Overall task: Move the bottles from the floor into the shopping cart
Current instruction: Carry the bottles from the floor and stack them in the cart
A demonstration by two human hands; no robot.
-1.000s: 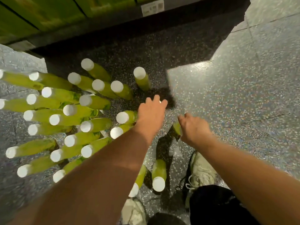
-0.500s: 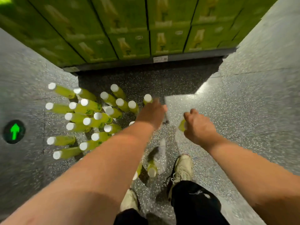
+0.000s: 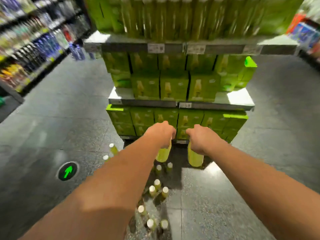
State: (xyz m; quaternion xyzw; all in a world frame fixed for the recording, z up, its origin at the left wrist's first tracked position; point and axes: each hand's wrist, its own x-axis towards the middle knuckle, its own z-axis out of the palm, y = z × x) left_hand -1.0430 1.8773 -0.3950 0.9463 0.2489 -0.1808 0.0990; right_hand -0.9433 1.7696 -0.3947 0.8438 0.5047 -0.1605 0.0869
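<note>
Two green bottles are off the floor now, one in each of the hands. The left hand (image 3: 161, 134) is curled around the top of the left bottle (image 3: 162, 154), and the right hand (image 3: 202, 139) grips the top of the right bottle (image 3: 194, 157) just beside it. Both bottles hang upright below the fists, not touching each other.

Half a second ago both hands were low over the cluster on the floor, the left one reaching across a cap and the right already closed near a bottle neck. Since then the arms have come up and the view has tipped up from the feet, so the shoes have dropped out of sight.

The remaining white-capped bottles (image 3: 157, 182) stand on the dark speckled floor (image 3: 225, 196) below the hands, partly hidden by the left forearm. Beyond the hands stands a display shelf (image 3: 143, 103) stacked with green cartons (image 3: 173, 87), blurred by motion. A round green arrow marker (image 3: 68, 171) lies on the floor well to the left of the left hand.
</note>
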